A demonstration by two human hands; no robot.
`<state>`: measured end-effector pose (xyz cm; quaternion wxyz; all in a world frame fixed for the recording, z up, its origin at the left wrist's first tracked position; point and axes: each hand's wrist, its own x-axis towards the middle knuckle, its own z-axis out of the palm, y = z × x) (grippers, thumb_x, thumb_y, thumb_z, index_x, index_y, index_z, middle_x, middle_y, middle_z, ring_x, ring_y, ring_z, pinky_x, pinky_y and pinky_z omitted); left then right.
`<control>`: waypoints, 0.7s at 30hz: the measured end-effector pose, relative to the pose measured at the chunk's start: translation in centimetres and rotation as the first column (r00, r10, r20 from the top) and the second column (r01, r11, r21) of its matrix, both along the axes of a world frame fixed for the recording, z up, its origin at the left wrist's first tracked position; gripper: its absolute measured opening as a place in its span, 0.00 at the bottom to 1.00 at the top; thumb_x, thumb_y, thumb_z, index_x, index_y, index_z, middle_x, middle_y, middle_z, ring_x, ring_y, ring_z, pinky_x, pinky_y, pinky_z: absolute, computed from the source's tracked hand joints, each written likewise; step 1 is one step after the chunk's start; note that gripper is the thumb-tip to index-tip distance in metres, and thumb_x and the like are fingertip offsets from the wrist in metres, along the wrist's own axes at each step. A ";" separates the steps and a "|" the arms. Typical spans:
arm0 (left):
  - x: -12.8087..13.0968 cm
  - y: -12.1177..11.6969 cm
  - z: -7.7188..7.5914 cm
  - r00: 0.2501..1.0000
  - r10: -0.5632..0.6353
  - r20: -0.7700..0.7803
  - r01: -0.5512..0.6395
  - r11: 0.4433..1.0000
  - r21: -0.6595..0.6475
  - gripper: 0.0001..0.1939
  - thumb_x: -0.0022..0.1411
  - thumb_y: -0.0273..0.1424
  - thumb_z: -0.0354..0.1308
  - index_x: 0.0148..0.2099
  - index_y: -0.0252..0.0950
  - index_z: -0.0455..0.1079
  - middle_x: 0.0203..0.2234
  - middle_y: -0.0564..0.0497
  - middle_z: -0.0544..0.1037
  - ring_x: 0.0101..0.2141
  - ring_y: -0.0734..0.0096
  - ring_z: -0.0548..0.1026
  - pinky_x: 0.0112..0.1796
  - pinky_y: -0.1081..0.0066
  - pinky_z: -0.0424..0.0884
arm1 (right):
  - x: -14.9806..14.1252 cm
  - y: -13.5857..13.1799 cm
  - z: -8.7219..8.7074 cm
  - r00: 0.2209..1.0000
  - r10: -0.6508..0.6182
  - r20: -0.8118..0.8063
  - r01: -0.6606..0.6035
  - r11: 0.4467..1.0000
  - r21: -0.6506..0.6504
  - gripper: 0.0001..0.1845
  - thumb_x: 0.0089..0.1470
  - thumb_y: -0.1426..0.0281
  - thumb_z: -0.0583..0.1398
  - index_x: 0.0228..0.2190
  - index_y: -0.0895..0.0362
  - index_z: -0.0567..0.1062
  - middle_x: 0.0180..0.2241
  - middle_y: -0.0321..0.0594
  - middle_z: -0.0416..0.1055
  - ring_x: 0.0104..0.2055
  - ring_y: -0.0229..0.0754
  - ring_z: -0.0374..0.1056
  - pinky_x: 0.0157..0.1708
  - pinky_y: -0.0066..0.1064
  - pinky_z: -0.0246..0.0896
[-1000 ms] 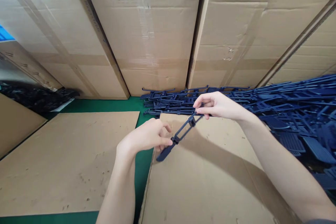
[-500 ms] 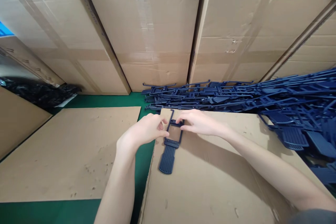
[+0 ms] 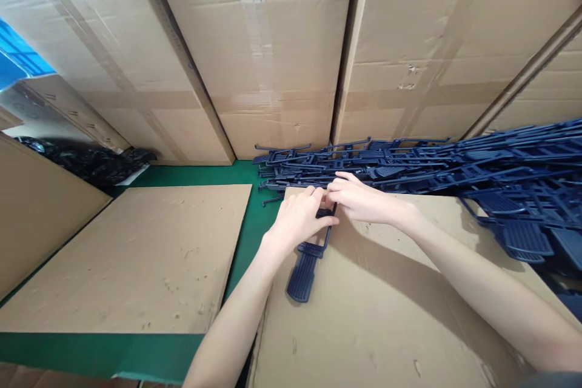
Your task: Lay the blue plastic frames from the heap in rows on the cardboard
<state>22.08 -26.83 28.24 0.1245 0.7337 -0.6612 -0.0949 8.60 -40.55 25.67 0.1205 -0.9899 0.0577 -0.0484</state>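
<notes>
A brown cardboard panel point(image 3: 386, 315) lies nearest, bearing a navy plastic frame piece point(image 3: 302, 279) near its far left corner. The piece's ribbed paddle points toward the wearer; its slim frame extends away under both hands. The left hand point(image 3: 297, 218) grasps the frame from above, thumb across to the right rail. The right hand point(image 3: 359, 199) has its fingers curled in at that rail's far end, pinching it, the tips partly hidden. Leftward, a second cardboard sheet point(image 3: 136, 254) lies on a green surface point(image 3: 86, 354). Beyond, similar navy pieces form a tangled pile point(image 3: 454, 163), before tall taped cartons point(image 3: 282, 60).
</notes>
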 end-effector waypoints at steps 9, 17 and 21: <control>2.1 -0.4 -1.2 0.899 -0.039 -0.435 -0.029 0.988 -0.149 0.20 0.60 0.25 0.51 0.54 0.38 0.55 0.35 0.54 0.74 0.28 0.76 0.73 0.31 0.76 0.65 | -1.1 1.3 4.1 0.954 -0.092 0.284 0.105 0.994 -0.032 0.13 0.61 0.69 0.53 0.40 0.59 0.75 0.42 0.39 0.64 0.46 0.30 0.58 0.48 0.26 0.49; 4.7 0.1 -0.7 0.976 0.199 -0.089 -0.190 0.976 0.102 0.12 0.54 0.34 0.62 0.42 0.41 0.69 0.28 0.53 0.74 0.34 0.62 0.72 0.30 0.72 0.57 | -0.6 2.3 1.1 0.971 0.049 -0.234 -0.019 0.991 0.129 0.20 0.60 0.66 0.54 0.53 0.52 0.69 0.54 0.35 0.57 0.55 0.35 0.57 0.56 0.29 0.54; 5.2 0.4 -0.4 0.967 0.243 -0.070 -0.231 0.961 0.152 0.12 0.54 0.37 0.63 0.39 0.40 0.69 0.28 0.53 0.75 0.34 0.62 0.73 0.28 0.72 0.56 | -0.3 2.5 0.5 0.980 0.060 -0.189 -0.037 0.992 0.124 0.21 0.60 0.66 0.53 0.54 0.55 0.69 0.60 0.35 0.48 0.63 0.38 0.48 0.63 0.31 0.49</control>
